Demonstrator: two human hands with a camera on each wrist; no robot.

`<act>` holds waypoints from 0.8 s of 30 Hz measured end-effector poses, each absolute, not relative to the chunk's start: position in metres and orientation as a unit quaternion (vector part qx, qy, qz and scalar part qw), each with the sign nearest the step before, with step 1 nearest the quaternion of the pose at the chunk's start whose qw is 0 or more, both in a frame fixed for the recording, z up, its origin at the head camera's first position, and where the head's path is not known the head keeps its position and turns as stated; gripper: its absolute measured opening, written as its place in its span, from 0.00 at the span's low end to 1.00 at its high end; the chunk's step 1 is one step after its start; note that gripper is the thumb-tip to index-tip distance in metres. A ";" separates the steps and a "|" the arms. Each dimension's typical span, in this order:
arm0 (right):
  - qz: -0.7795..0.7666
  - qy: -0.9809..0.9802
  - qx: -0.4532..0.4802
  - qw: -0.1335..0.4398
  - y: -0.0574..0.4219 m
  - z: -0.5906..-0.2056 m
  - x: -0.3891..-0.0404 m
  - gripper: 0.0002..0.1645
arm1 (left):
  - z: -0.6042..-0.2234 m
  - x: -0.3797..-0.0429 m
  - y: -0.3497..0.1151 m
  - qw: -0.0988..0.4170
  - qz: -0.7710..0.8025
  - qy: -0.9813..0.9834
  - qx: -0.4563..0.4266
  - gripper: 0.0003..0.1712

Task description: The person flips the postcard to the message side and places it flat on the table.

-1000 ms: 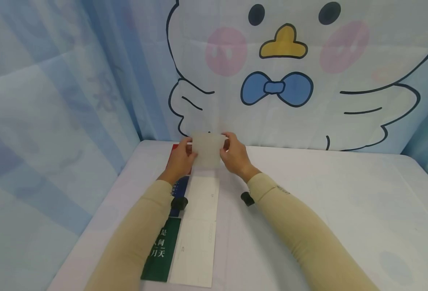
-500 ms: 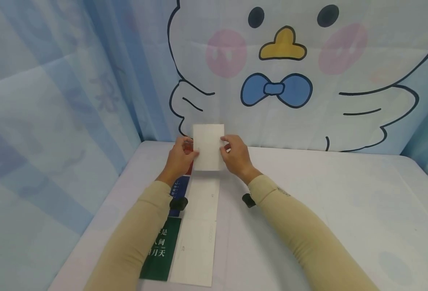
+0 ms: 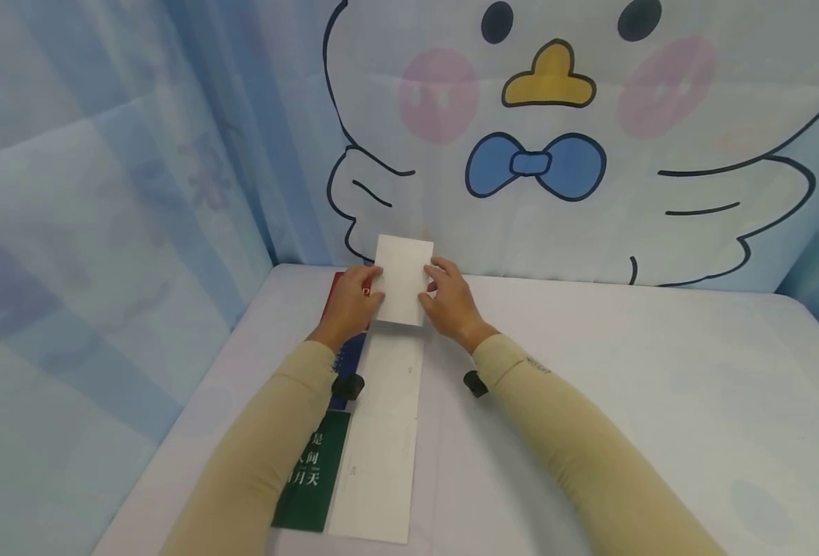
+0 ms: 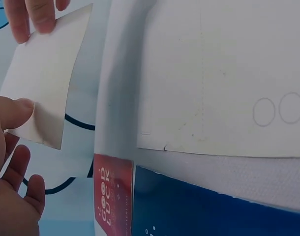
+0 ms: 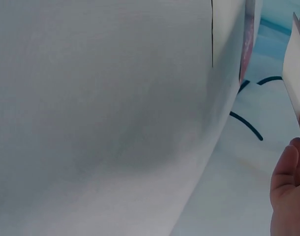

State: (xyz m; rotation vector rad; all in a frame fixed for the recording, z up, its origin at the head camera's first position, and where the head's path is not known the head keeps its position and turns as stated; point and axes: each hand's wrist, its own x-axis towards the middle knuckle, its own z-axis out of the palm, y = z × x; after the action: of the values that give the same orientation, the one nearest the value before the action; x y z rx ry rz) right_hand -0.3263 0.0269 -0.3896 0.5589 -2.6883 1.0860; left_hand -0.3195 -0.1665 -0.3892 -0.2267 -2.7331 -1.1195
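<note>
Both hands hold a blank off-white card [image 3: 404,279] by its side edges, raised at the far end of the table. My left hand [image 3: 350,305] pinches the left edge, its thumb on the near face in the left wrist view. At the opposite edge, my right hand [image 3: 451,305] pinches with thumb and fingers. Below the card, two white cards lie end to end, one farther [image 3: 390,371] and one nearer [image 3: 375,479]. Left of them runs a column of a red card [image 3: 331,292], a blue card [image 3: 350,355] and a green card [image 3: 312,479] with white characters, partly covered by the left arm.
A white cloth covers the table [image 3: 590,409]. Behind its far edge hangs a curtain [image 3: 548,224] with a cartoon bird, and a blue patterned curtain [image 3: 103,232] hangs along the left side. Dark wrist-camera pieces show beneath both forearms.
The held card has swung from a shallow, foreshortened tilt to face the head camera more fully. It now leans slightly clockwise, and the left hand has shifted a little right. The lying cards stay put.
</note>
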 end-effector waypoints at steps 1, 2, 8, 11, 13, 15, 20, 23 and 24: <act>0.363 -0.908 0.189 0.085 0.027 -0.390 -0.327 0.31 | -0.390 -0.320 -0.167 0.086 -0.372 -0.921 -0.075 0.27; 0.359 -0.911 0.190 0.076 0.027 -0.391 -0.328 0.32 | -0.391 -0.321 -0.166 0.081 -0.368 -0.924 -0.071 0.28; 0.350 -0.919 0.179 0.014 0.026 -0.398 -0.330 0.36 | -0.398 -0.321 -0.166 0.037 -0.363 -0.930 -0.045 0.31; 0.341 -0.923 0.177 -0.011 0.025 -0.400 -0.331 0.38 | -0.400 -0.322 -0.166 0.025 -0.365 -0.930 -0.042 0.32; 0.328 -0.928 0.178 -0.018 0.024 -0.401 -0.331 0.38 | -0.402 -0.323 -0.166 0.019 -0.360 -0.932 -0.039 0.33; 0.316 -0.931 0.180 -0.021 0.023 -0.402 -0.332 0.38 | -0.403 -0.323 -0.165 0.013 -0.355 -0.934 -0.034 0.33; 0.304 -0.936 0.177 -0.029 0.021 -0.404 -0.332 0.37 | -0.408 -0.324 -0.162 0.007 -0.345 -0.939 -0.019 0.34; 0.295 -0.939 0.173 -0.036 0.019 -0.405 -0.332 0.37 | -0.412 -0.323 -0.161 0.011 -0.344 -0.939 -0.015 0.34; 0.290 -0.941 0.173 -0.036 0.019 -0.405 -0.333 0.36 | -0.413 -0.323 -0.161 0.011 -0.341 -0.940 -0.013 0.34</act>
State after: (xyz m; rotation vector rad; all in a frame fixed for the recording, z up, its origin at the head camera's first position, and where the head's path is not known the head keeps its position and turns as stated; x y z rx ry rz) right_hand -0.3329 0.0187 -0.4051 0.5554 -3.0242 0.9327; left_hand -0.3227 -0.1612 -0.4125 -0.0410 -2.9310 -1.0651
